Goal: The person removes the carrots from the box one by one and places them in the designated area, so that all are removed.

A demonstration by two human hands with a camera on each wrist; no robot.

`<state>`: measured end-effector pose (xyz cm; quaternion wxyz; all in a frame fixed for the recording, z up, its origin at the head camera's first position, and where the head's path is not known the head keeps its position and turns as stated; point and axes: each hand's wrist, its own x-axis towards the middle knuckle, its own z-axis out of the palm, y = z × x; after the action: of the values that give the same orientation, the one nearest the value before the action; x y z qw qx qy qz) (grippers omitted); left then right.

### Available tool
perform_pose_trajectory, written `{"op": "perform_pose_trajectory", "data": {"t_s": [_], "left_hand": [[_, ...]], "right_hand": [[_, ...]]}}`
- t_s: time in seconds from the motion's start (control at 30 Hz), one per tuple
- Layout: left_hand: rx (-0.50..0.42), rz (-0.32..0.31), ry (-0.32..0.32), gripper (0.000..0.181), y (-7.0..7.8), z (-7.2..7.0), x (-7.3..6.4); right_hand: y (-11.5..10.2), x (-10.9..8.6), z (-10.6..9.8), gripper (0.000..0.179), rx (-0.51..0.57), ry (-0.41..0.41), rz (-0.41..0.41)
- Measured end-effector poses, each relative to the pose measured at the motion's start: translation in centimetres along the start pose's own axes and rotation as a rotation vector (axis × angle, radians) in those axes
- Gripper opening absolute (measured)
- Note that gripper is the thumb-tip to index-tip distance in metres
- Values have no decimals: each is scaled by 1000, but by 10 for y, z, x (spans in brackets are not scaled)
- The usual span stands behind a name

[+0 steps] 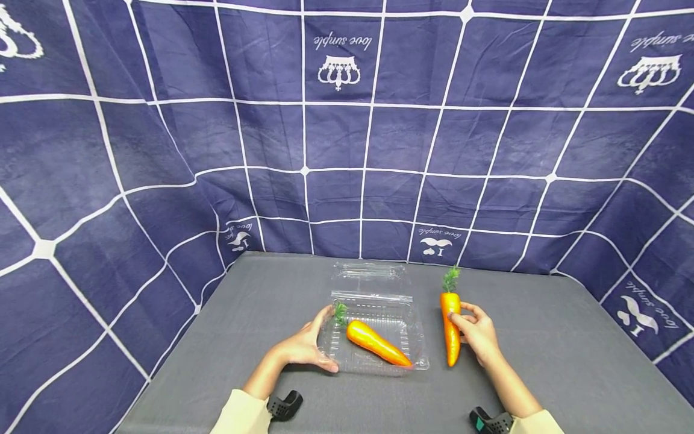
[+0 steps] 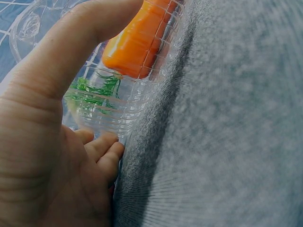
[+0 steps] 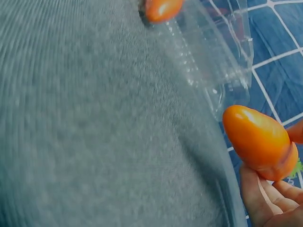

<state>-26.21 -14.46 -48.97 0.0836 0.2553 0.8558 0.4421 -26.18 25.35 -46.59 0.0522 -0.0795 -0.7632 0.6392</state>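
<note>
A clear plastic container (image 1: 368, 364) lies with its lid (image 1: 371, 278) folded back behind it. Inside the base a carrot (image 1: 376, 342) rests diagonally, green top at the back left and tip at the front right. My left hand (image 1: 306, 343) grips the container's left side, thumb at the front corner and fingers toward the back. To the right of the container, my right hand (image 1: 477, 331) pinches a second carrot (image 1: 451, 328) between thumb and fingers, its green top pointing away from me. The right wrist view shows this carrot's rounded orange tip (image 3: 251, 135) close up.
The grey tabletop (image 1: 260, 313) spreads around the container. Behind it and at both sides hangs a blue cloth (image 1: 336, 144) with white lines. Black bands (image 1: 284, 405) sit on both wrists.
</note>
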Motion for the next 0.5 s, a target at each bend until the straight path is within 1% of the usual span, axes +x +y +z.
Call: {"op": "perform_pose_trajectory", "data": {"t_s": [0.2, 0.37, 0.5], "left_hand": [[-20, 16, -6, 127, 0, 0, 1], [-10, 6, -6, 128, 0, 0, 0], [-4, 9, -3, 128, 1, -1, 0]], "right_hand": [[5, 2, -4, 51, -48, -11, -2], [6, 2, -4, 51, -142, -29, 11], [6, 3, -3, 51, -231, -10, 1]]}}
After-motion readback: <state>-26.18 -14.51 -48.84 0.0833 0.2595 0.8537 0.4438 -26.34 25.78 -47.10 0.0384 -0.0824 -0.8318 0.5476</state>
